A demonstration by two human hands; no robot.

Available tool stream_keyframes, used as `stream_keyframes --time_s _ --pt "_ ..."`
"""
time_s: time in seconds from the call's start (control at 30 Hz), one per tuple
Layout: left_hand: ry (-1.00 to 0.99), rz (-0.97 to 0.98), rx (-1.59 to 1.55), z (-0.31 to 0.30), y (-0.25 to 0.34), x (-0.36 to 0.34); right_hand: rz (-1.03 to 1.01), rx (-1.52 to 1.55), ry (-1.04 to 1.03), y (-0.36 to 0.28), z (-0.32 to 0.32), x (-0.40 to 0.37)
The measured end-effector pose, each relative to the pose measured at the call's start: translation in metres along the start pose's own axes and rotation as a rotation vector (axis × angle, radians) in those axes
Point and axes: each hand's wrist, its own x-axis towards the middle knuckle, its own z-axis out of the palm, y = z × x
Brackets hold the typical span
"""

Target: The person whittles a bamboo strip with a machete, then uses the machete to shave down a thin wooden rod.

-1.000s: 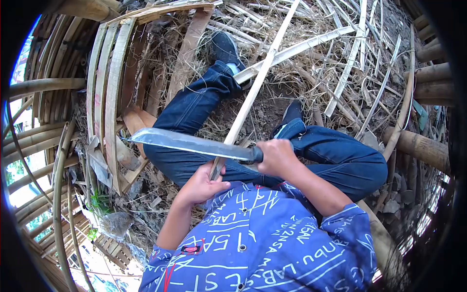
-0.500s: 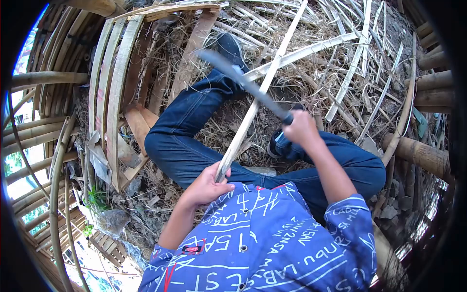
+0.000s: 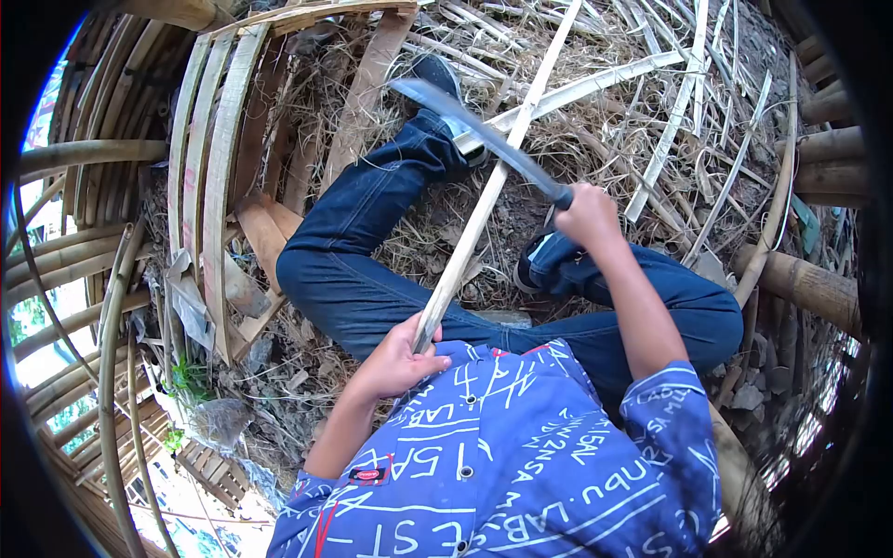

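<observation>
My left hand (image 3: 402,361) is closed round the near end of a long pale bamboo strip (image 3: 475,226), close to my waist. The strip runs up and away between my legs, crossing over a second bamboo strip (image 3: 605,88) that lies near my foot. In my right hand (image 3: 590,217) is the dark handle of a machete (image 3: 502,147). Its long grey blade points up and to the left, overlapping the strip I hold in this view; the tip is blurred. My fingers wrap fully round the handle.
Shavings and split strips (image 3: 670,139) litter the ground ahead and to the right. A wooden slatted frame (image 3: 221,167) stands at left, beside stacked bamboo poles (image 3: 84,152). Thick bamboo (image 3: 809,286) lies at right. My bent legs (image 3: 349,279) flank the work.
My right hand has shifted slightly up and to the right with the machete, whose blade has moved along the strip. My left hand stays nearly still on the bamboo strip.
</observation>
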Motion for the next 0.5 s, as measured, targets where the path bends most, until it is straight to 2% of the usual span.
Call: stream_keyframes --time_s 0.03,0.1,0.17,0.2,0.3,0.37,0.4,0.5 --pt "-0.022 -0.008 -0.022 0.0 -0.004 0.001 0.043 0.005 -0.01 0.009 -0.002 0.009" --pt "0.034 0.005 -0.075 0.005 -0.003 0.004 -0.005 -0.016 0.018 0.007 -0.007 0.008" --pt "0.025 -0.037 -0.045 0.005 0.007 0.004 0.009 0.083 -0.079 -0.006 -0.014 -0.011" --pt "0.025 -0.039 -0.05 0.003 0.006 0.009 -0.074 0.104 -0.059 -0.012 -0.011 -0.026" --pt "-0.006 -0.013 -0.016 0.0 0.005 0.016 -0.223 0.062 -0.277 -0.049 -0.01 -0.072" --pt "0.042 0.009 0.0 0.003 0.006 0.017 -0.338 0.11 -0.328 -0.064 -0.005 -0.094" --pt "0.057 0.037 0.088 0.0 0.001 0.017 -0.335 0.104 -0.347 -0.068 -0.001 -0.095" --pt "0.075 0.039 0.083 -0.001 0.007 0.014 -0.327 0.071 -0.334 -0.066 0.005 -0.085"
